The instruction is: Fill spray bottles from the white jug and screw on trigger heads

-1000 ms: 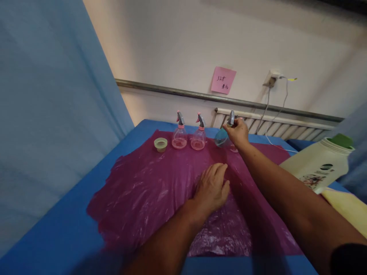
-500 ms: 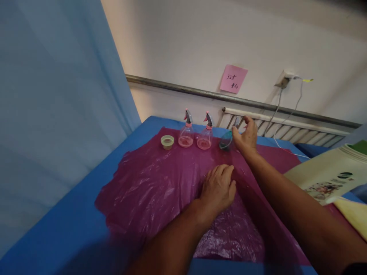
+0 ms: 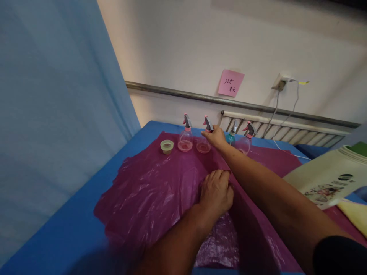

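Observation:
My right hand point(image 3: 215, 137) reaches to a clear spray bottle point(image 3: 203, 146) with pink liquid and a grey-pink trigger head, its fingers closed around the neck. Another clear spray bottle point(image 3: 185, 145) stands to its left, and further left is a small pale green cup point(image 3: 166, 146). To the right of the hand stand a teal spray bottle point(image 3: 231, 139), partly covered, and one more clear spray bottle point(image 3: 244, 145). My left hand point(image 3: 217, 192) rests on the crinkled purple plastic sheet point(image 3: 143, 191) with curled fingers; whatever they pinch is hidden.
Under the sheet is a blue covered table point(image 3: 67, 214). A blue curtain point(image 3: 63, 95) hangs at the left. Behind are a metal rail point(image 3: 172, 93), a radiator point(image 3: 286, 124) and a plugged-in cable point(image 3: 276, 105). A cream printed bag point(image 3: 323, 179) lies at the right.
My right hand has moved left from beside the teal bottle to the second clear bottle. The rightmost clear bottle now shows. My left hand stays on the sheet.

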Demonstrator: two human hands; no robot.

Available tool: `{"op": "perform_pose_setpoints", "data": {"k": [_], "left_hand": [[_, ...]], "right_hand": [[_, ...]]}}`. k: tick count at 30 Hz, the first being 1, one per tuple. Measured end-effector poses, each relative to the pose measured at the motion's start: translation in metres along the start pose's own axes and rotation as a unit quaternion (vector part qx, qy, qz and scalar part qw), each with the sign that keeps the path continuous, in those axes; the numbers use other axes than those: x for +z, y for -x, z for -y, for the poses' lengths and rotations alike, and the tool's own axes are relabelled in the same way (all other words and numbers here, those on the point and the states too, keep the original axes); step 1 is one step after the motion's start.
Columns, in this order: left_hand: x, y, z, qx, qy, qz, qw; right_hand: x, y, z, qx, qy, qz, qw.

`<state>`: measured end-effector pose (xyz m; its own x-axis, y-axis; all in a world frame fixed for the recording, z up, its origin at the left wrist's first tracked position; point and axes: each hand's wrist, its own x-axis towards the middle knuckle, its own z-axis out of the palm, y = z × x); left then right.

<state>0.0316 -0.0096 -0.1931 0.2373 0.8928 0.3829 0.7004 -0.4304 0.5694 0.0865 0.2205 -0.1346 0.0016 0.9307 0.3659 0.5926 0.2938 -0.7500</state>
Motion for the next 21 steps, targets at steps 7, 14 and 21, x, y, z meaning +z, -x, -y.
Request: {"op": "perform_pose_setpoints", "data": {"k": [7,14,21], "left_hand": [[-0.005,-0.002,-0.001,-0.001,0.045,-0.064,0.997],[-0.006,-0.012,0.005,-0.028,0.083,-0.173,0.981],[0.003,-0.010,0.003,-0.072,0.098,-0.030,0.992]], "right_hand": [[-0.037,0.026,0.001,-0.040,-0.041,-0.019,0.998],[-0.115,0.101,-0.010,-0.079,-0.095,-0.035,0.992],[-0.134,0.169,-0.022,-0.083,-0.148,-0.017,0.985]]}}
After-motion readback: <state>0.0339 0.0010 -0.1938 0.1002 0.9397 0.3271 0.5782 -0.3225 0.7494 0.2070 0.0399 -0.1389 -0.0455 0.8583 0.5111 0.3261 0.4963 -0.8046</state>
